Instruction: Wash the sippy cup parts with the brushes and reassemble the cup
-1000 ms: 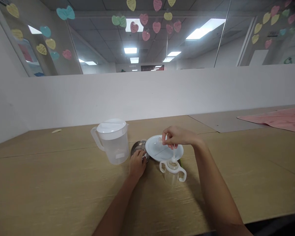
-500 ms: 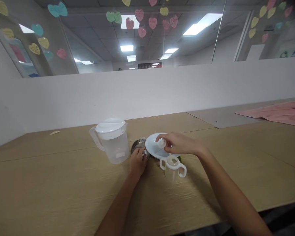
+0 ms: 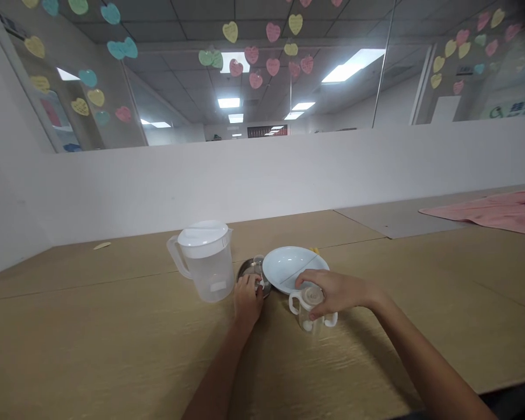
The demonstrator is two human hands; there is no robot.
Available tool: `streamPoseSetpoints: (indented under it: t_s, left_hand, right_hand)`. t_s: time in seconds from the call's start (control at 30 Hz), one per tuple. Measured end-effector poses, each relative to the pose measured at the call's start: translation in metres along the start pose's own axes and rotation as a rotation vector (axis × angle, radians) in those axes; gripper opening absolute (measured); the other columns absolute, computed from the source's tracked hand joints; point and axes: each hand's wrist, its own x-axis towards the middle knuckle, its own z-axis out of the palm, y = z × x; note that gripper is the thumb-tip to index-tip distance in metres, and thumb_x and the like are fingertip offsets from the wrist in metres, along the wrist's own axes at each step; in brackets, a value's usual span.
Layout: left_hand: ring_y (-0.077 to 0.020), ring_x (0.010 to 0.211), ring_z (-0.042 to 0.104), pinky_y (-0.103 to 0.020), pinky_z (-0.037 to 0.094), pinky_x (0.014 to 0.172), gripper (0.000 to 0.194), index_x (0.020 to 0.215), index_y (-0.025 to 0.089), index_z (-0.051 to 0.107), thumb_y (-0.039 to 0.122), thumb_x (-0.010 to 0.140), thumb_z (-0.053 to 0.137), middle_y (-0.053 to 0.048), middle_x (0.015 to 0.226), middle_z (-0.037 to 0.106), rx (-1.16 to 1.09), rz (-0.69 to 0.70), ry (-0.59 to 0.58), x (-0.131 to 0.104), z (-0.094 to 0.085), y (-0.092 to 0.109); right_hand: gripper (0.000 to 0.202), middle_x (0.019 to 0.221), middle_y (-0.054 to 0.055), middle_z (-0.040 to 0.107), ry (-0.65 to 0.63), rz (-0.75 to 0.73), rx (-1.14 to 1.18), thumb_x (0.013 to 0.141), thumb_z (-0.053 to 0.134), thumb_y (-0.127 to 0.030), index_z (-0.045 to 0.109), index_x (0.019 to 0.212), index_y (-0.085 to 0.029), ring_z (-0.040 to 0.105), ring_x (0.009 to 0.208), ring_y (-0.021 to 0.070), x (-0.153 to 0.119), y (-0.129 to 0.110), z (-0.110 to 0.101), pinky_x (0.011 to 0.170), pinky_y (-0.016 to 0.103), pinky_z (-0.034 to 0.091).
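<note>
Clear two-handled cup [image 3: 310,312] stood mid-desk, the right hand [image 3: 335,293] closed over its top. The left hand [image 3: 248,297] pinched something small beside a metal dish [image 3: 249,270]. A sideways tug could topple the light cup against the plate [image 3: 289,268].

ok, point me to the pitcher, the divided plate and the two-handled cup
pitcher [image 3: 210,280], head view, on its translucent body.
divided plate [image 3: 284,265], head view, on the bare left section.
two-handled cup [image 3: 307,319], head view, on the clear body below the right hand.

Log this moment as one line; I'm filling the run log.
left hand: on small round metal dish | right hand: gripping clear two-handled plastic cup | beside: white divided plate, translucent lidded pitcher
</note>
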Motion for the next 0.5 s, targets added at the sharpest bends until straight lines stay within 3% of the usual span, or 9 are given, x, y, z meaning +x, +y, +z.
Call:
streamPoseSetpoints:
  t_s: [0.07, 0.17, 0.27, 0.37, 0.43, 0.5]
  left_hand:
    - [-0.0211, 0.083, 0.058, -0.033, 0.045, 0.074, 0.018, 0.089, 0.019, 0.060, 0.030, 0.088, 0.046, -0.006, 0.088, 0.062, -0.096, -0.033, 0.124, 0.001, -0.006, 0.004]
    - [-0.0184, 0.083, 0.057, -0.030, 0.045, 0.077, 0.018, 0.090, 0.019, 0.058, 0.032, 0.090, 0.045, -0.005, 0.087, 0.060, -0.230, -0.083, 0.407, 0.003, -0.018, 0.014]
    - [-0.0178, 0.088, 0.057, -0.030, 0.045, 0.082, 0.014, 0.089, 0.019, 0.057, 0.030, 0.089, 0.048, -0.005, 0.088, 0.060, -0.304, -0.047, 0.573, 0.005, -0.027, 0.029]
    - [-0.0179, 0.092, 0.059, -0.032, 0.046, 0.085, 0.013, 0.095, 0.018, 0.057, 0.026, 0.090, 0.048, -0.006, 0.093, 0.062, -0.353, 0.055, 0.539, 0.001, -0.026, 0.047]
    - [-0.0174, 0.093, 0.060, -0.032, 0.047, 0.085, 0.014, 0.099, 0.018, 0.057, 0.023, 0.090, 0.048, -0.006, 0.096, 0.063, -0.388, 0.137, 0.475, -0.003, -0.020, 0.058]
    - [-0.0162, 0.094, 0.060, -0.031, 0.048, 0.085, 0.013, 0.100, 0.018, 0.056, 0.019, 0.090, 0.048, -0.006, 0.096, 0.064, -0.421, 0.210, 0.412, -0.007, -0.014, 0.068]
  right_hand:
    - [0.063, 0.121, 0.006, 0.057, 0.051, 0.005, 0.048, 0.061, 0.072, -0.047, 0.055, 0.117, -0.024, 0.051, 0.111, 0.0270, -0.001, -0.002, -0.004, 0.089, 0.032, 0.043]
    - [0.061, 0.128, 0.006, 0.052, 0.135, -0.045, 0.221, 0.066, 0.068, -0.055, 0.055, 0.118, -0.026, 0.048, 0.117, 0.0275, 0.001, 0.001, -0.006, 0.094, 0.035, 0.042]
    - [0.055, 0.119, 0.010, 0.059, 0.281, -0.159, 0.569, 0.073, 0.060, -0.060, 0.057, 0.111, -0.021, 0.054, 0.111, 0.0245, 0.014, 0.018, 0.001, 0.093, 0.036, 0.044]
    - [0.054, 0.098, 0.010, 0.065, 0.517, -0.190, 0.861, 0.073, 0.059, -0.062, 0.059, 0.104, -0.018, 0.061, 0.094, 0.0214, 0.032, 0.041, 0.015, 0.091, 0.038, 0.045]
    - [0.049, 0.092, 0.008, 0.066, 0.538, -0.190, 0.929, 0.070, 0.066, -0.057, 0.060, 0.101, -0.019, 0.062, 0.089, 0.0203, 0.042, 0.053, 0.025, 0.090, 0.039, 0.045]
    - [0.045, 0.093, 0.006, 0.066, 0.461, -0.218, 0.955, 0.069, 0.072, -0.048, 0.061, 0.102, -0.020, 0.061, 0.089, 0.0191, 0.049, 0.058, 0.032, 0.089, 0.038, 0.045]
